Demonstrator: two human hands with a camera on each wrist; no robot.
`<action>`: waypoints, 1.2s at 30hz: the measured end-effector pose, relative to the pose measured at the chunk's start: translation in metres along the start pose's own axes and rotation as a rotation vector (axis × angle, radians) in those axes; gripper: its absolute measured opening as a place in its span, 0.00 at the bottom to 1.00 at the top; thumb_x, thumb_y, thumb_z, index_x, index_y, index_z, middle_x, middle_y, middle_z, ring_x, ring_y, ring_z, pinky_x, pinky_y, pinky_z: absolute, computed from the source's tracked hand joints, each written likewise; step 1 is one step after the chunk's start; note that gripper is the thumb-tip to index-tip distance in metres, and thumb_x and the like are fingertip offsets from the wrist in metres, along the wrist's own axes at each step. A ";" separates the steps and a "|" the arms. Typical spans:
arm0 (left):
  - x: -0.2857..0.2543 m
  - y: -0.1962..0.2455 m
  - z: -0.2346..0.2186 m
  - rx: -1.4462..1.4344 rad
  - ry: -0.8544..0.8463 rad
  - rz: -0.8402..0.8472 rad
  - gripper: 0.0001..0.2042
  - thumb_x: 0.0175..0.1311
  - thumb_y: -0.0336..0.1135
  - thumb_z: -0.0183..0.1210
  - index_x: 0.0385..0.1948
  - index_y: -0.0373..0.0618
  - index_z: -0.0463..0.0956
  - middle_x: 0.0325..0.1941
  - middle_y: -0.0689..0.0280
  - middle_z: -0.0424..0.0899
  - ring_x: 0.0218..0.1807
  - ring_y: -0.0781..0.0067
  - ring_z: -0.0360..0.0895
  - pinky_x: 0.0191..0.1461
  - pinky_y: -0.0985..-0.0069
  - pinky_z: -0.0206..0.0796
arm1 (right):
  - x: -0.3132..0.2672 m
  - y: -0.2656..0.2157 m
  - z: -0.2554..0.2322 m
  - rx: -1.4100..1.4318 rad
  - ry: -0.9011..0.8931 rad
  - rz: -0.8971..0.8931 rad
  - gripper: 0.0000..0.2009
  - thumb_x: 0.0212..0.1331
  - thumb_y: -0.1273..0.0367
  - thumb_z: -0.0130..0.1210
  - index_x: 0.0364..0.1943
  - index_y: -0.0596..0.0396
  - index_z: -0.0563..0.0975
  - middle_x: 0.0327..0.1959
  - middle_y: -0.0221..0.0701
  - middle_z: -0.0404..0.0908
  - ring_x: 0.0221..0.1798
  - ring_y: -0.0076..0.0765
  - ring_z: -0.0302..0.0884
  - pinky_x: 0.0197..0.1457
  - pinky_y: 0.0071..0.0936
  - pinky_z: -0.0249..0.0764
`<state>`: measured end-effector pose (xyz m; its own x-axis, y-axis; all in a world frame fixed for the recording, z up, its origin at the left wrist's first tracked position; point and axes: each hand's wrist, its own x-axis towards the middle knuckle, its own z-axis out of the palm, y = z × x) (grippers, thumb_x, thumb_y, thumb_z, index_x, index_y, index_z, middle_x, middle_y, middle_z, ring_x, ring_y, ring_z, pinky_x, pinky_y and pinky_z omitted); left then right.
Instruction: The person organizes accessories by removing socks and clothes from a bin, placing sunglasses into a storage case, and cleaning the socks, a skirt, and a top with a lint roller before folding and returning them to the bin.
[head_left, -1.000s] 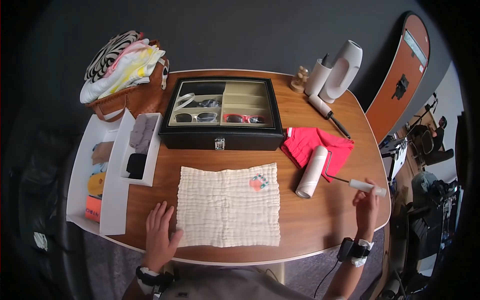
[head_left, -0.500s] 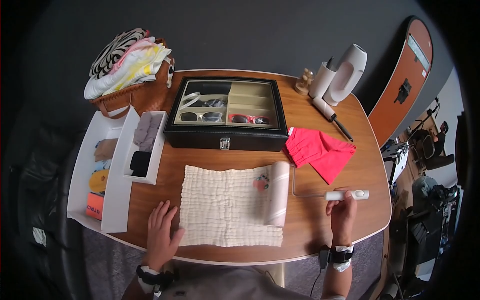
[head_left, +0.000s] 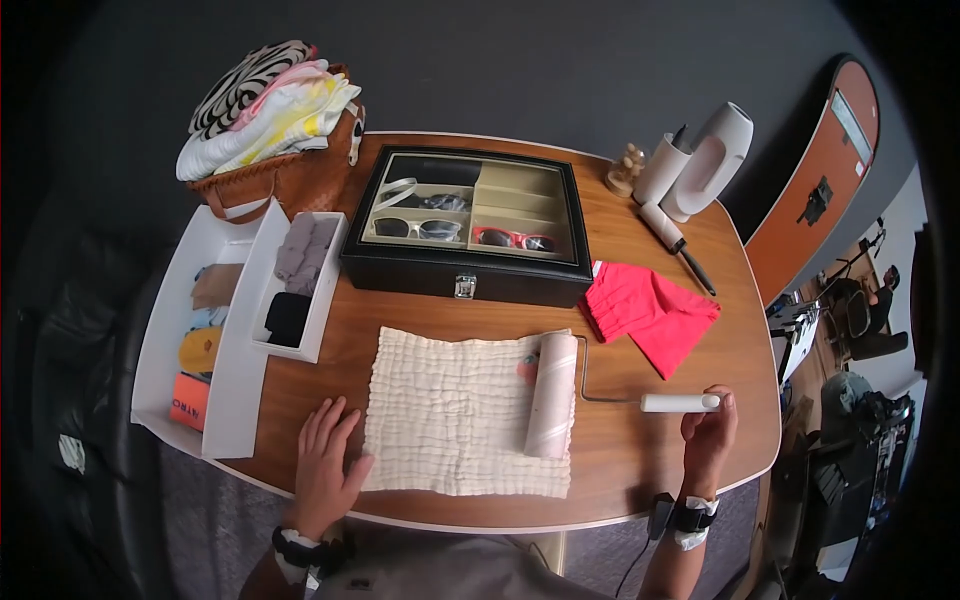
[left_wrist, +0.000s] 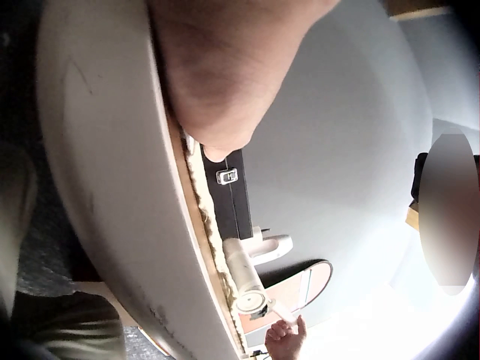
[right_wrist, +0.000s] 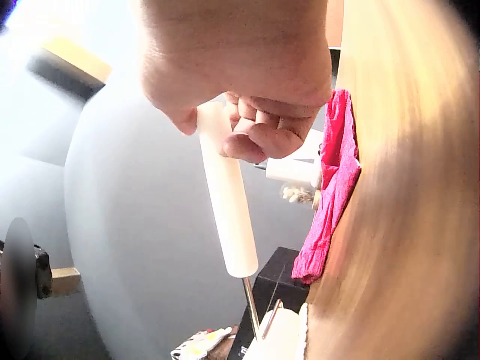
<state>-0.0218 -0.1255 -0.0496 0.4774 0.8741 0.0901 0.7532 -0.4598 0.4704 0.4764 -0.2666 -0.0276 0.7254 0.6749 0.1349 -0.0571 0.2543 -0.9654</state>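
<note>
A cream crinkled cloth lies flat on the table, its printed patch partly covered by the white roller standing across its right part. My right hand pinches the end of the roller's white handle; in the right wrist view the curled fingers and thumb of this hand are around the handle. Fingers spread, my left hand rests at the cloth's lower left edge. Only part of that hand shows in the left wrist view, near the cloth's edge.
Behind the cloth stands a black glasses case. Red shorts lie right of it, below a second lint roller and white holders. White boxes of folded items and a brown bag of clothes are at the left.
The roller has moved left from beside the red shorts onto the cloth's right part, with my right hand holding its handle. The right hand now grips nearer the handle's end. The left hand stays put.
</note>
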 end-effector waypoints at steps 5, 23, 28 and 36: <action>-0.001 0.000 -0.003 -0.101 0.041 -0.017 0.31 0.71 0.41 0.57 0.73 0.40 0.62 0.78 0.50 0.63 0.80 0.44 0.55 0.82 0.48 0.45 | -0.005 -0.008 0.032 -0.095 -0.160 -0.007 0.18 0.77 0.55 0.49 0.45 0.58 0.75 0.21 0.26 0.71 0.18 0.23 0.68 0.20 0.21 0.62; -0.011 -0.018 0.008 -0.446 0.198 -0.057 0.38 0.69 0.34 0.59 0.77 0.34 0.48 0.76 0.48 0.66 0.77 0.46 0.61 0.81 0.54 0.48 | -0.004 -0.002 0.178 -0.360 -0.841 0.339 0.09 0.72 0.74 0.58 0.52 0.60 0.76 0.57 0.35 0.84 0.39 0.17 0.78 0.35 0.18 0.76; -0.007 -0.008 0.005 -0.312 0.123 -0.074 0.47 0.64 0.34 0.66 0.79 0.36 0.41 0.75 0.47 0.66 0.77 0.47 0.60 0.81 0.52 0.46 | 0.000 0.007 0.176 -0.216 -0.764 0.385 0.10 0.75 0.70 0.55 0.52 0.61 0.76 0.42 0.35 0.86 0.31 0.21 0.80 0.32 0.20 0.76; 0.002 0.003 -0.003 -0.060 0.089 0.024 0.27 0.62 0.35 0.63 0.67 0.49 0.75 0.73 0.51 0.68 0.74 0.43 0.61 0.77 0.50 0.53 | 0.010 0.024 0.135 -0.064 -0.484 0.310 0.12 0.78 0.65 0.49 0.51 0.61 0.78 0.30 0.35 0.83 0.24 0.29 0.80 0.26 0.24 0.75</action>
<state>-0.0202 -0.1250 -0.0460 0.4510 0.8746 0.1778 0.7122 -0.4728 0.5189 0.3896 -0.1600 -0.0194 0.2840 0.9551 -0.0848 -0.1646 -0.0386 -0.9856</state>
